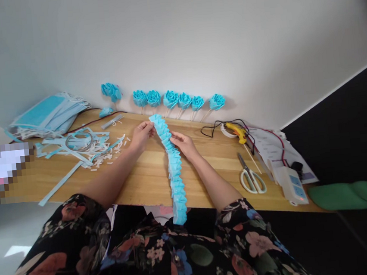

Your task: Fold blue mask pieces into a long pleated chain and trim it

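A long pleated blue strip [175, 173], folded into overlapping points, hangs from my hands over the table's front edge toward my lap. My left hand [142, 135] pinches its far top end. On the strip's right side, a little lower, my right hand [184, 144] holds it between thumb and fingers. Behind the strip, several blue rose-like flowers on thin sticks, one of them a rose [170, 99], lean against the wall. Another blue flower [111, 91] stands farther left.
Blue face masks [48, 113] lie stacked at the back left, with cut strips and white scraps [97, 154] before them. Scissors [250, 176], a yellow glue gun [237, 131], papers [268, 146] and a power strip [293, 185] are at the right. Green cloth-like thing [348, 196] sits beyond.
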Motion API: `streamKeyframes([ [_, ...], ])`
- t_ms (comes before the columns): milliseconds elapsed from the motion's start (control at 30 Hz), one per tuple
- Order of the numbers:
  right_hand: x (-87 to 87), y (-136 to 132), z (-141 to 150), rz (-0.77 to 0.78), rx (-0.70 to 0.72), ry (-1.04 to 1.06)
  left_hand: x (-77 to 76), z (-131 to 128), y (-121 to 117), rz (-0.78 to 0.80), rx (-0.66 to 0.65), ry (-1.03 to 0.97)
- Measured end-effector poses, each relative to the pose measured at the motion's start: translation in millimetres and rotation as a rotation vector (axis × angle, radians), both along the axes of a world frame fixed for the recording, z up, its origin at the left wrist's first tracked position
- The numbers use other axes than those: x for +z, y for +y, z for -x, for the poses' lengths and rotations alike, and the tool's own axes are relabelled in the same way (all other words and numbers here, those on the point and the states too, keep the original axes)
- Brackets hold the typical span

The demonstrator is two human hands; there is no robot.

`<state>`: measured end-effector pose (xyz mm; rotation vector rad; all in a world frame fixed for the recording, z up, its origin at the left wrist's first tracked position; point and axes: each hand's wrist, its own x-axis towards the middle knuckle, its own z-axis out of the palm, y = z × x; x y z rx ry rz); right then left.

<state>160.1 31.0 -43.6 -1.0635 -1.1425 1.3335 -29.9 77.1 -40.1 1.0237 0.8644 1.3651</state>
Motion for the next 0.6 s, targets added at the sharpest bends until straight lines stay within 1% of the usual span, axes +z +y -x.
streamKeyframes([
  [100, -2.8, 1.7, 0.0, -0.012, 0.034, 0.012, 3.3, 1.1, -0.7, 0.01, 0.023, 0.007],
  [233, -5.0, 2.6, -1.2, -0.023, 0.02, 0.009, 4.3, 0.8, -1.4, 0.01, 0.023, 0.001],
  [433, -2.5, 0.9, -1.1, -0.024, 0.021, -0.001, 1.3, -3.4, -4.3, -0.014, -0.061, -0.007],
  [500, -0.9, 0.2, -0.6, -0.011, -0.001, -0.017, 2.1, -5.1, -6.6, -0.018, -0.095, -0.006],
  [600, 0.3, 0.5, -0.4, -0.007, -0.059, -0.021, 3.9, -8.0, -9.9, 0.006, -0.182, 0.019],
])
